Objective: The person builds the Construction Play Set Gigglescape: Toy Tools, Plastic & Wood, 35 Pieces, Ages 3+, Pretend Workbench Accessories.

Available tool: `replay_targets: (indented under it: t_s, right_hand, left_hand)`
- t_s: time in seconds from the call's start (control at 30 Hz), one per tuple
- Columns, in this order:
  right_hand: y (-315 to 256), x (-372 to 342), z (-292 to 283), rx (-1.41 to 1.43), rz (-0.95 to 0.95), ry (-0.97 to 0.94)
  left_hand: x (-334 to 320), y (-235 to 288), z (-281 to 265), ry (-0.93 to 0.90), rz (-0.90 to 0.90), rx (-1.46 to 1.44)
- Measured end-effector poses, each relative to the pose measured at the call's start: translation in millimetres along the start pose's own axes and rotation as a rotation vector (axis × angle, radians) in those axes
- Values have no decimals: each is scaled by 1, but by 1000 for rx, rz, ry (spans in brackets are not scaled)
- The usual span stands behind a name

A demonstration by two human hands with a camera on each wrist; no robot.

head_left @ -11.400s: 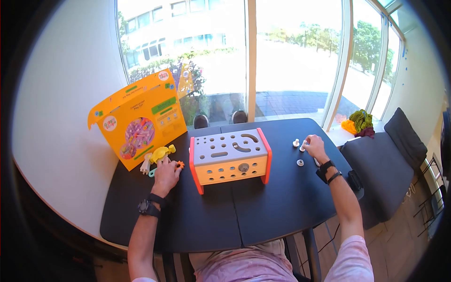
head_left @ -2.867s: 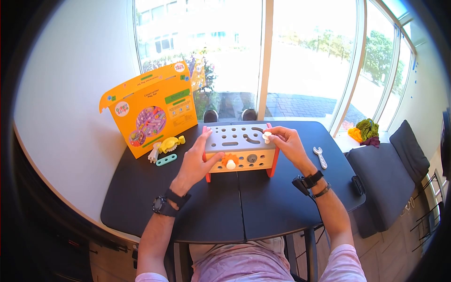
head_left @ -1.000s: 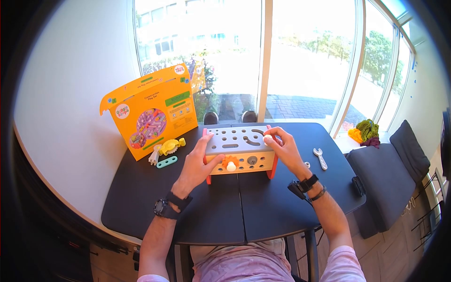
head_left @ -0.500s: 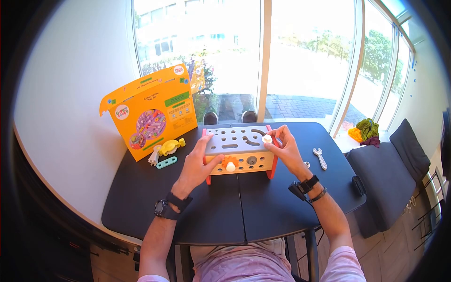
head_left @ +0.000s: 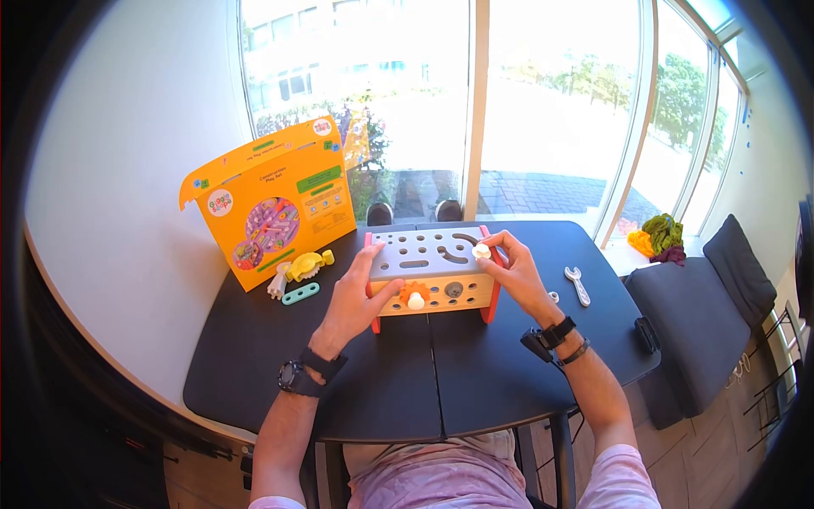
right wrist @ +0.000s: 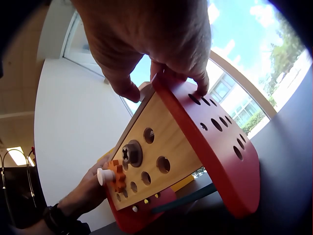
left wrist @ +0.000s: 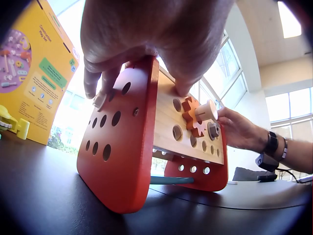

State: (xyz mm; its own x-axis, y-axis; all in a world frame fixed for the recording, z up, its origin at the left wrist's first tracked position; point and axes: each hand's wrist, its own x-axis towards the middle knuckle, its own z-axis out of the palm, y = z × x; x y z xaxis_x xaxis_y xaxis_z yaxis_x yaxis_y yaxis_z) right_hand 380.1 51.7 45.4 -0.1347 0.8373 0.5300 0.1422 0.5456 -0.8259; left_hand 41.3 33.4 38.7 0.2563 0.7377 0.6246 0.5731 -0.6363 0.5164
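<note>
The toy workbench [head_left: 432, 294] has a grey top, a wooden front and red ends. The left hand [head_left: 346, 299] grips its left end, thumb on the front and fingers over the red side. An orange gear [left wrist: 192, 116] with a white peg [left wrist: 207, 110] through it is on the front, beside a grey screw head [right wrist: 132, 153]. At the top right corner, the right hand [head_left: 517, 270] pinches a white peg [head_left: 482, 251] between thumb and finger. In the right wrist view that peg is mostly hidden by the hand, whose other fingers lie over the red end.
Left on the black table [head_left: 373, 399] lie yellow pieces [head_left: 307, 265] and a teal strip [head_left: 301, 293], before an orange box [head_left: 280, 204]. At right are a white wrench [head_left: 578, 287], a small white piece [head_left: 554, 297] and a black object [head_left: 646, 334] at the edge.
Since the oldest frame, both hands have come from the loose parts to the workbench, and the orange gear and a white peg now sit on its front. The right fingers have shifted slightly around their peg.
</note>
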Motion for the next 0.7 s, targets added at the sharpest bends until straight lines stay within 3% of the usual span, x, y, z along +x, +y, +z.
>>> replay_targets:
  t_s: [0.7]
  right_hand:
    - [1, 2, 8, -20, -14, 80]
  left_hand:
    - [0, -1, 2, 5, 3, 4]
